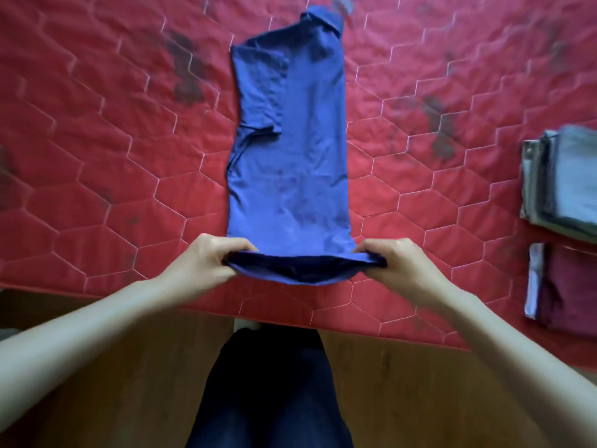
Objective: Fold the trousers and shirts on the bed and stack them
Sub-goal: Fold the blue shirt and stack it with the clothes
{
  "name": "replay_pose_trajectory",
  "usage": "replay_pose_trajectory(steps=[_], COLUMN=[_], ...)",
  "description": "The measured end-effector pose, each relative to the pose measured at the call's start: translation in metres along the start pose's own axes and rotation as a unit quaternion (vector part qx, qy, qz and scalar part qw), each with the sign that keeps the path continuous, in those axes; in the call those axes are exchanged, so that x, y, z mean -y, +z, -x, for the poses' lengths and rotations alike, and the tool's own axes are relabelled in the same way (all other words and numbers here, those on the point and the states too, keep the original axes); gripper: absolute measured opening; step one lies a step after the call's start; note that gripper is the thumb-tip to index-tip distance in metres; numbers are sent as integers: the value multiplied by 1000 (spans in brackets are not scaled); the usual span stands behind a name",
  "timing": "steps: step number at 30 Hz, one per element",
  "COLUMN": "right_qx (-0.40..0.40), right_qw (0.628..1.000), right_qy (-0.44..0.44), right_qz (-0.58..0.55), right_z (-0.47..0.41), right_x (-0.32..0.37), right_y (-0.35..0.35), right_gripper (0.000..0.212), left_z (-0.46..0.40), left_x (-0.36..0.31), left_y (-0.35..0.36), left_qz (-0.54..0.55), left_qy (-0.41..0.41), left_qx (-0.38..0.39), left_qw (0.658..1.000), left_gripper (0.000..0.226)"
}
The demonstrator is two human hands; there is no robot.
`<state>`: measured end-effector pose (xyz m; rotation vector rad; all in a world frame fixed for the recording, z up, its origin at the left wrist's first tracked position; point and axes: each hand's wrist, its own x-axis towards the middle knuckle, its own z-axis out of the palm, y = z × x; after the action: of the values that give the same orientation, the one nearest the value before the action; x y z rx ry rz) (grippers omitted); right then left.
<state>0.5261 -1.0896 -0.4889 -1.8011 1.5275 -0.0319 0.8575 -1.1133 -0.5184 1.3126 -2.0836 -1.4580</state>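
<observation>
A blue shirt [290, 150] lies lengthwise on the red quilted bed [113, 140], folded into a narrow strip with its collar at the far end and a sleeve tucked over its left side. My left hand [206, 263] pinches the near left corner of the hem. My right hand [399, 265] pinches the near right corner. The hem is lifted a little off the bed between them.
At the right edge sits a stack of folded grey and pale blue trousers [565, 182]. Nearer to me lies a folded maroon garment [568, 289]. The bed's front edge runs just below my hands, with the wooden floor [113, 383] and my dark-trousered legs [268, 392] beneath.
</observation>
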Motion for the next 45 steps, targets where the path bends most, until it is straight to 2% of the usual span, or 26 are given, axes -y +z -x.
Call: replay_pose_trajectory(steps=[4, 8, 11, 13, 15, 17, 19, 20, 23, 25, 27, 31, 34, 36, 39, 40, 42, 43, 45], right_qx=[-64, -89, -98, -132, -199, -257, -282, -284, -296, -313, -312, -287, -263, -262, -281, -287, -286, -278, -259], right_qw=[994, 991, 990, 984, 963, 929, 907, 906, 924, 925, 924, 922, 907, 901, 889, 881, 860, 856, 869], right_qy=[17, 7, 14, 33, 90, 172, 233, 236, 151, 128, 143, 181, 225, 238, 258, 261, 267, 269, 269], right_qz=[-81, -104, -103, -113, -157, -204, -209, -206, -188, -172, -169, -186, -238, -252, -253, -270, -328, -342, -325], right_z=[-75, -198, -312, -382, -434, -461, -463, -456, -403, -361, -319, -248, -210, -190, -170, -168, -174, -181, -202], right_x=[3, -8, -22, -34, -48, -64, -72, -73, -63, -58, -57, -59, -65, -68, -68, -68, -65, -64, -61], right_y=[-59, -121, -160, -174, -174, -159, -127, -107, -49, -19, 6, 45, 63, 69, 70, 69, 63, 59, 51], right_gripper=[25, 18, 23, 23, 48, 62, 61, 59, 54, 55, 56, 53, 27, 6, 5, 9, 26, 32, 37], left_z=[-66, -170, -263, -325, -370, -391, -390, -383, -339, -300, -261, -196, -166, -151, -134, -132, -138, -145, -166], left_x=[0, 9, 31, 63, 97, 123, 131, 133, 126, 124, 121, 117, 118, 115, 112, 112, 112, 111, 111], left_y=[-49, -109, -151, -171, -178, -166, -147, -137, -103, -78, -51, -10, 12, 22, 34, 34, 27, 22, 10], left_qz=[85, 114, 118, 64, 28, 43, 26, 18, 15, -15, -26, 53, 113, 177, 216, 233, 287, 301, 288], left_qy=[-66, -68, -78, -137, -252, -330, -334, -317, -265, -254, -257, -309, -322, -333, -344, -347, -340, -333, -322], left_qx=[-52, -114, -180, -239, -291, -331, -371, -385, -394, -383, -364, -348, -343, -366, -385, -395, -412, -411, -391], left_qw=[993, 985, 973, 959, 923, 883, 866, 867, 880, 888, 895, 884, 875, 851, 829, 818, 795, 794, 813], left_gripper=[24, 16, 19, 18, 33, 46, 46, 44, 44, 45, 45, 37, 11, 14, 17, 16, 34, 43, 51])
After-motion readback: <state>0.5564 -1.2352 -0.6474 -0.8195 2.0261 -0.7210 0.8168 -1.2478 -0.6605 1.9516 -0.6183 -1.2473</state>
